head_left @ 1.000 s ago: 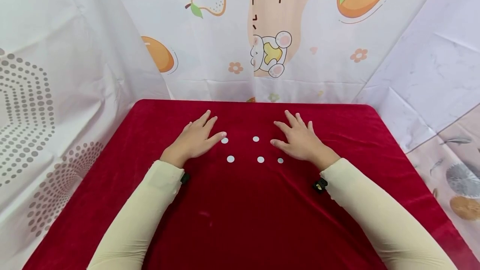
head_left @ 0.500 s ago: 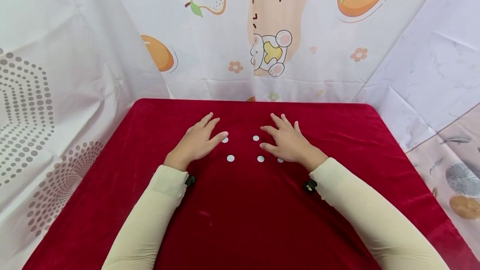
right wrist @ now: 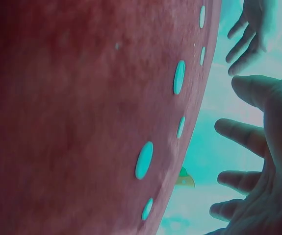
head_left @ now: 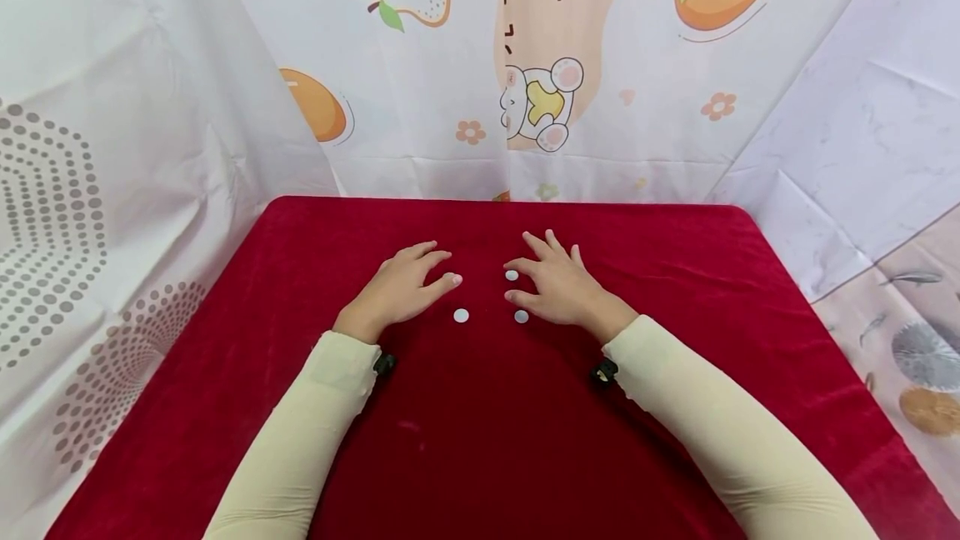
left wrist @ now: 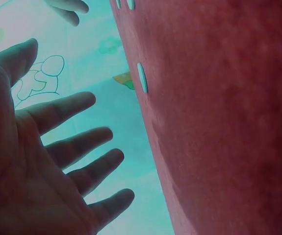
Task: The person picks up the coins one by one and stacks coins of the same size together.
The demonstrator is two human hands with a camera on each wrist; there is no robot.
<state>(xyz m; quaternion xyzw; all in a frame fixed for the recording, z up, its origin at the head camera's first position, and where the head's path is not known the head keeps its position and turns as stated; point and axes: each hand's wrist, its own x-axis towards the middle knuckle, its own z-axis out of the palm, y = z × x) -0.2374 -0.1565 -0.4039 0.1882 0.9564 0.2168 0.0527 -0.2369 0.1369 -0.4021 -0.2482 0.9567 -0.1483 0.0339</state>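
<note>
Tablecloth (head_left: 480, 457), deep red and velvety, runs out to rounded far corners. Its far edge is near both sets of fingertips, a strip of cloth between; side edges lie well apart from the hands. A broad stretch of red opens between the forearms towards the body.

Six flat white round discs (right wrist: 179, 77), material unclear, lie on the cloth in two rows of three, best counted from the right wrist, where the colours shift to cyan. From the head, near-left disc (head_left: 461, 316), near-middle disc (head_left: 521, 317) and far-middle disc (head_left: 512, 276) show; the rightmost pair is hidden under the right hand.

Left hand (head_left: 401, 286): palm down above the cloth, fingers spread wide, holding nothing; thumb overlaps the far-left disc as seen from the head. Right hand (head_left: 562, 286): likewise wide and holding nothing, raised above the cloth; index fingertip overlaps the far-middle disc's edge. Gap between hands fairly narrow.

Cream long sleeves (head_left: 300, 440), a small black device at each wrist. Behind, white curtain (head_left: 420, 90) printed with orange fruit, flowers and a cartoon animal; left, white sheet (head_left: 150, 65) patterned with grey dots.
</note>
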